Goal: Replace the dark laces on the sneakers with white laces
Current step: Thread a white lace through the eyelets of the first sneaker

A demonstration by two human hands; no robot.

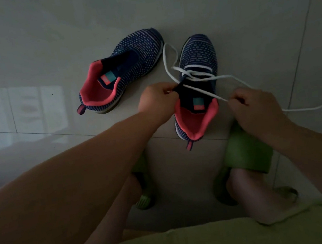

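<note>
Two dark blue knit sneakers with pink linings stand on the tiled floor. The left sneaker has no lace in it. The right sneaker carries a white lace threaded through its front eyelets. My left hand pinches the sneaker's left eyelet edge beside the tongue. My right hand pinches a lace end that runs tight across the tongue. One loose lace loop lies between the two toes, and another length trails off to the right edge of the view.
My feet in green slippers rest on the pale floor tiles just behind the right sneaker. Green shorts fill the bottom of the view. A bright window reflection lies on the floor at the left.
</note>
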